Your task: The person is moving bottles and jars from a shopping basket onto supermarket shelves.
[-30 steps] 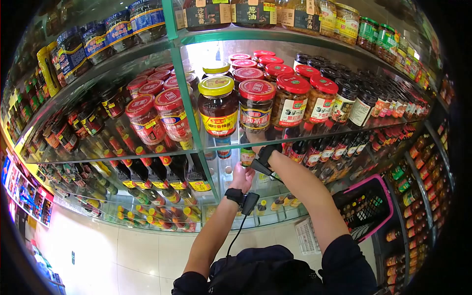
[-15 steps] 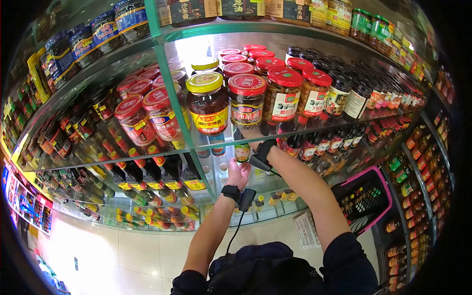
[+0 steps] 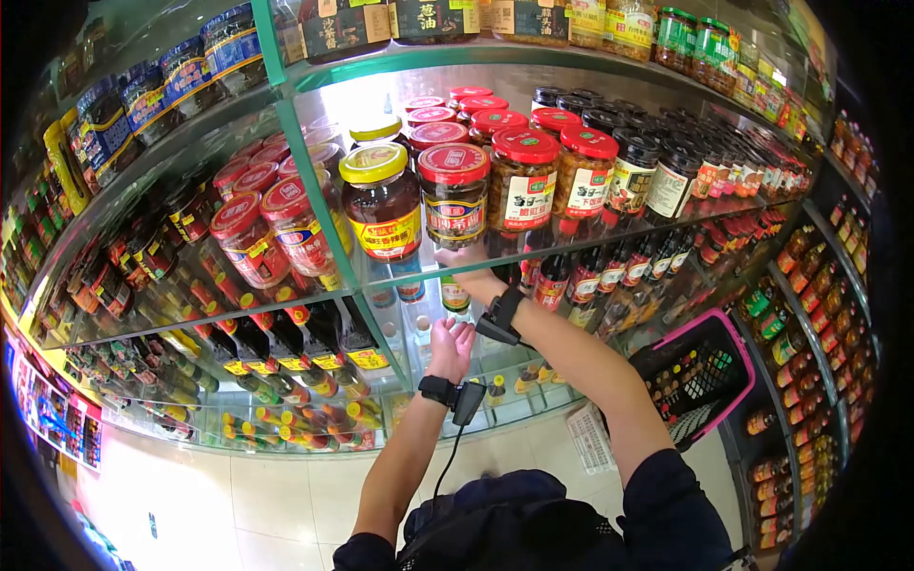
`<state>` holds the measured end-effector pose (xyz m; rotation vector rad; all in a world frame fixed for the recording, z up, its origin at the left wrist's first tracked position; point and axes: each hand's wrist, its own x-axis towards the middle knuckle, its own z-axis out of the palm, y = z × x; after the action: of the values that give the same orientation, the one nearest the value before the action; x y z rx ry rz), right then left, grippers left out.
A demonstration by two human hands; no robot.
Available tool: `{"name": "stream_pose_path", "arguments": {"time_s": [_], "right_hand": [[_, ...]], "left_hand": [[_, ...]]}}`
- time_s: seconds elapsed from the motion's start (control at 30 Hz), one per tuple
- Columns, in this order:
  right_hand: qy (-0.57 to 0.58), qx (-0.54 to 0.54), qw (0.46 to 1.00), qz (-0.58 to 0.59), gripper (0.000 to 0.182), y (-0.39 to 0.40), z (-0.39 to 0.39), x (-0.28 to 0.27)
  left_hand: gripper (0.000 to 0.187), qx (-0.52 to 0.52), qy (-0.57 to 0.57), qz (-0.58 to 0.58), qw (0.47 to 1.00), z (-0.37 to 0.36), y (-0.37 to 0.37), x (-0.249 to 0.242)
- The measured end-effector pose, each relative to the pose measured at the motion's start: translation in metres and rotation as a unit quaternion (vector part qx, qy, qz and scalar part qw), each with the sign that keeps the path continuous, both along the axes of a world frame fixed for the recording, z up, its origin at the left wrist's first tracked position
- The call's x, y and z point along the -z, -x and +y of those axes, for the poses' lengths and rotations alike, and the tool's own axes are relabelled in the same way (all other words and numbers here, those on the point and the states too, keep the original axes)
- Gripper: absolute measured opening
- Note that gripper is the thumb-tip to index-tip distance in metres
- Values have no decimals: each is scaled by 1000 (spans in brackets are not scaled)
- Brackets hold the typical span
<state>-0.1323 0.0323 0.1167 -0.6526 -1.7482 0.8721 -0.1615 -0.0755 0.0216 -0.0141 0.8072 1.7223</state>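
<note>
Under the middle glass shelf, my right hand is wrapped over the top of a small green-labelled bottle. The glass edge and jars above partly hide its fingers. Just below the bottle, my left hand is held palm up and empty, fingers apart, with a gap between it and the bottle. Blue-labelled containers stand left of the bottle. Directly above are a yellow-lidded jar and a red-lidded jar.
Dark sauce bottles line the lower shelf on the right; more bottles stand on the left. A black basket with a pink rim is at the right. Printed paper lies on the tiled floor.
The view has shifted, so the shelves appear further left. My right hand has come slightly towards me and now covers the bottle's top. My left hand has dropped away from the bottle's base.
</note>
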Motion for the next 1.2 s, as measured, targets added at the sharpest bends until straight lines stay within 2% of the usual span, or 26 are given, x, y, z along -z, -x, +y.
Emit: {"name": "stream_pose_path", "arguments": {"time_s": [0.03, 0.07, 0.1, 0.17, 0.2, 0.3, 0.37, 0.4, 0.5, 0.57, 0.63, 0.67, 0.73, 0.8, 0.87, 0.97, 1.07, 1.17, 1.2], "right_hand": [[-44, 57, 997, 2, 47, 1, -4, 4], [-86, 29, 982, -164, 63, -10, -11, 11], [-85, 29, 982, -164, 63, -14, -23, 8], [-134, 45, 988, -59, 73, -21, -44, 8], [-147, 47, 987, -43, 81, -23, -54, 10], [-118, 53, 991, -26, 81, -47, -91, 2], [-91, 28, 995, -31, 77, -65, -110, 21], [-91, 32, 995, -29, 72, -75, -122, 30], [7, 46, 999, 8, 50, -109, -155, 80], [84, 100, 991, 2, 36, -135, -179, 122], [137, 149, 979, -5, 27, -169, -205, 171], [192, 169, 966, 31, 21, -184, -215, 197], [307, 219, 926, 3, 17, -215, -244, 223], [317, 237, 918, -9, 16, -247, -262, 243], [328, 253, 910, -22, 15, -276, -276, 262], [353, 278, 893, 22, 15, -318, -281, 292], [435, 269, 852, 116, 16, -357, -286, 295], [448, 276, 836, 155, 15, -405, -293, 295], [451, 254, 837, 180, 15, -425, -293, 304]], "left_hand": [[53, 1, 1, 1, 1000, -3, -1, 0], [49, 7, -5, 11, 1000, -8, -2, 1], [46, 12, -10, 22, 1000, -12, -3, 2], [44, 7, -6, 10, 1000, -23, -7, 0], [42, 19, -14, 13, 1000, -28, -9, -1], [36, 42, -28, 13, 999, -47, -11, 4], [33, 63, -45, 12, 997, -60, -11, 16], [31, 68, -41, 2, 997, -67, -13, 24], [22, 81, -47, -46, 995, -92, -23, 58], [20, 81, 14, -64, 995, -111, -36, 69], [18, 95, 90, -100, 986, -125, -51, 104], [18, 107, 133, -119, 978, -129, -58, 129], [17, 124, 183, -140, 965, -138, -81, 158], [19, 146, 259, -131, 946, -144, -107, 171], [19, 178, 249, -128, 943, -145, -132, 187], [20, 227, 240, -106, 938, -139, -171, 221], [20, 261, 223, -81, 936, -134, -217, 214], [20, 287, 227, -47, 929, -124, -281, 192], [21, 295, 211, -46, 931, -122, -302, 213]]}}
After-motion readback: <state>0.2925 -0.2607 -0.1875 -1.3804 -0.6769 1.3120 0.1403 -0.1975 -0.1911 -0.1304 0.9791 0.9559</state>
